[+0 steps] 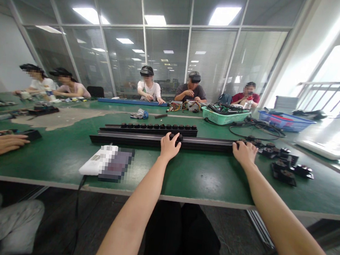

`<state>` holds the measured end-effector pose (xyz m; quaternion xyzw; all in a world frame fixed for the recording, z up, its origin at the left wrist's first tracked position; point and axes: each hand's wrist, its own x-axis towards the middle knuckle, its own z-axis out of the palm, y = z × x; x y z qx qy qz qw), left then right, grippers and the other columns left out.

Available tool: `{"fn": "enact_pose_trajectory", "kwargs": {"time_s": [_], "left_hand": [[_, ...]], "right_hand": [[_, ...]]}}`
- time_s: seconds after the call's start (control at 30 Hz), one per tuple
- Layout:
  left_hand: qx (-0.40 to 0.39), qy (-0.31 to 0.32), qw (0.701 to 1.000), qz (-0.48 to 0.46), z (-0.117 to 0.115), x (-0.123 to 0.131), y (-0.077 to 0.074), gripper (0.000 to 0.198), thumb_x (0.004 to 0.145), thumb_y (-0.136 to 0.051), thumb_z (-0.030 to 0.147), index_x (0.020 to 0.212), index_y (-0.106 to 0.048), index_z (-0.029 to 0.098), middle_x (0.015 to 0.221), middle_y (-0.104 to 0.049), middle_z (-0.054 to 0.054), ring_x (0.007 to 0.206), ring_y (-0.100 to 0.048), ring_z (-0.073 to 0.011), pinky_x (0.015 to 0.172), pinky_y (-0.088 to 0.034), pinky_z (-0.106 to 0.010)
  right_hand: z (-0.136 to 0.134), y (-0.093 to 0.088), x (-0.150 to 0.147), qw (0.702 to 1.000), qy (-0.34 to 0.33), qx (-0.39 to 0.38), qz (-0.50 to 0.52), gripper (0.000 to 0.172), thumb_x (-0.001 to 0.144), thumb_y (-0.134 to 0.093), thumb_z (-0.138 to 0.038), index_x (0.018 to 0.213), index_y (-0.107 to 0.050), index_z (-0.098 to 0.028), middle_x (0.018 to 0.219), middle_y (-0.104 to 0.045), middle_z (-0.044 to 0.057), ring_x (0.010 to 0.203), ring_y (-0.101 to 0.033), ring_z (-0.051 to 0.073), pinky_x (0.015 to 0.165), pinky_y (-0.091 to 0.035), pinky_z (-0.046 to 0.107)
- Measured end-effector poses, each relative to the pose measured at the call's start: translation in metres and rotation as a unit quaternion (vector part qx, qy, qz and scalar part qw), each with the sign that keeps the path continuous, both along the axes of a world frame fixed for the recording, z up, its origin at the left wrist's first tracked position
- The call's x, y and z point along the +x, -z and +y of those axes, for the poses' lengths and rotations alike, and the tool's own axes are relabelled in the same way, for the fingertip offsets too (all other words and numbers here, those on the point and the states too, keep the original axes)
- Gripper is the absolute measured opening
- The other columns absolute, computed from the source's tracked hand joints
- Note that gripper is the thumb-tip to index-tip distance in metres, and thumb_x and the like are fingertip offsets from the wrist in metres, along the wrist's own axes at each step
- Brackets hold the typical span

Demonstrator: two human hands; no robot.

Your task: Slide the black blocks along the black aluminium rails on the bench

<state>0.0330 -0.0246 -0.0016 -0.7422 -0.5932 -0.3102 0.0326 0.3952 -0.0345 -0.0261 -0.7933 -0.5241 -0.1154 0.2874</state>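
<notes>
A long black metal rail (156, 141) lies across the green workbench (200, 182) in front of me. My left hand (169, 146) is curled over a black block (176, 136) on this rail. My right hand (242, 153) grips the rail's right end, with its fingers over another black block (241, 141). Behind it lies a second rail (157, 130) carrying a row of several black blocks. Several loose black blocks (280, 166) lie to the right of my right hand. A white device (92, 164), partly blurred, sits to the left of my left hand.
A co-worker's hand (0, 145) rests at the left. A green basket (225, 116) of cables and a blue crate (286, 121) stand farther back, with loose cables (257, 128) nearby. Several people sit across the bench. The bench's front edge (163, 196) runs below my forearms.
</notes>
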Motion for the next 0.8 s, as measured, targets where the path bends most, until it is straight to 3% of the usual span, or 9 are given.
{"fn": "enact_pose_trajectory", "kwargs": {"time_s": [0.8], "left_hand": [[0.005, -0.002, 1.0, 0.004, 0.0011, 0.0004, 0.0011, 0.053, 0.101, -0.057, 0.038, 0.153, -0.056, 0.031, 0.159, -0.045, -0.012, 0.148, -0.044, -0.0305, 0.127, -0.028, -0.047]], "right_hand": [[0.006, 0.0055, 0.007, 0.999, 0.049, -0.005, 0.015, 0.065, 0.103, -0.033, -0.051, 0.139, -0.06, -0.005, 0.139, -0.052, 0.031, 0.136, -0.042, 0.043, 0.115, -0.025, 0.067]]}}
